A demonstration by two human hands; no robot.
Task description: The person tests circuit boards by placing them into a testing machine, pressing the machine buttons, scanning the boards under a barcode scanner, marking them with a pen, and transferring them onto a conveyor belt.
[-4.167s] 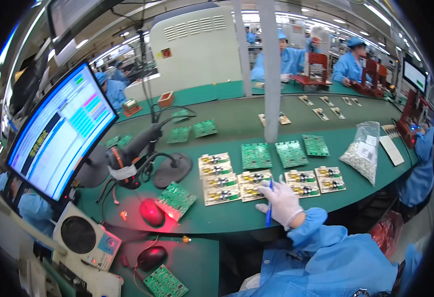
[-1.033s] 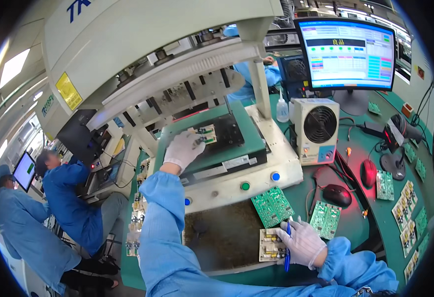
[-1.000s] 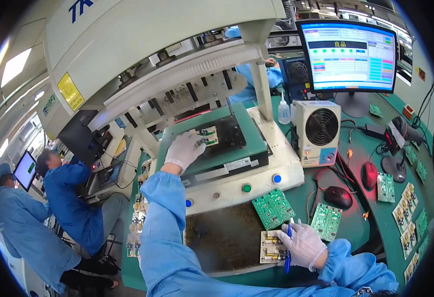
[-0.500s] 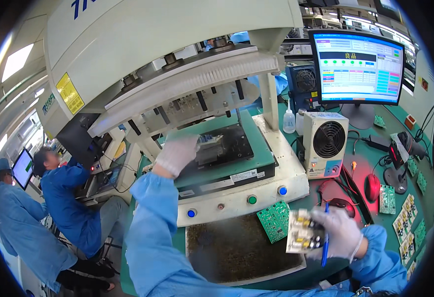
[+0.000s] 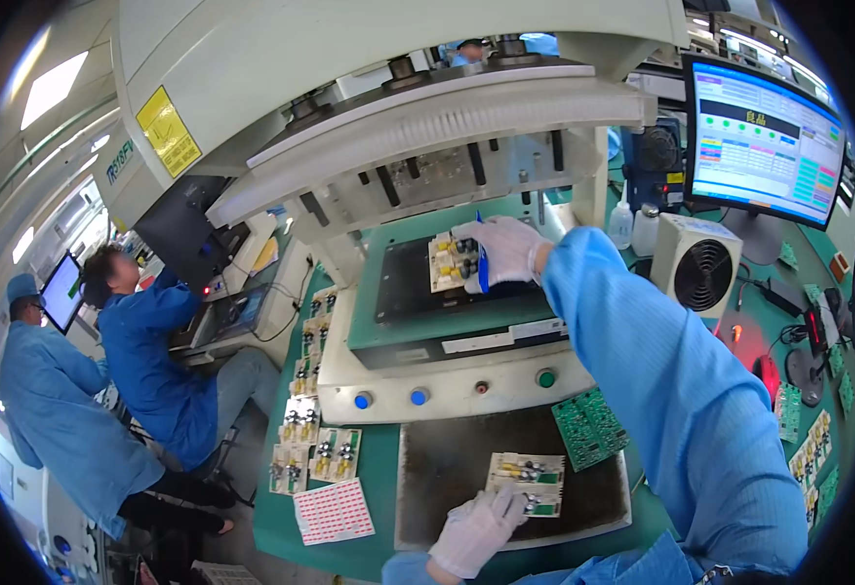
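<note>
My right hand (image 5: 508,252), in a white glove, is closed on a cream circuit board (image 5: 444,261) with yellow and black components. A blue pen (image 5: 483,265) is tucked in the same hand. It holds the board over the black plate (image 5: 413,292) of the test fixture, under the raised clear press plate; I cannot tell if the board touches it. My gloved left hand (image 5: 478,532) is closed on the near left edge of a second cream circuit board (image 5: 535,472), over the dark mat (image 5: 437,487) in front of the machine. Its fingertips cover part of that board.
A bare green circuit board (image 5: 591,429) overlaps the mat's right edge. Several boards (image 5: 300,419) and a red-and-white label sheet (image 5: 334,512) lie at left. A fan unit (image 5: 697,268), a bottle (image 5: 620,224) and a monitor (image 5: 764,146) stand right. Two people sit or stand at left.
My right hand has carried its board and pen from the front right to the fixture. My left hand has moved from the fixture to the mat, where a board now is. The view has shifted left.
</note>
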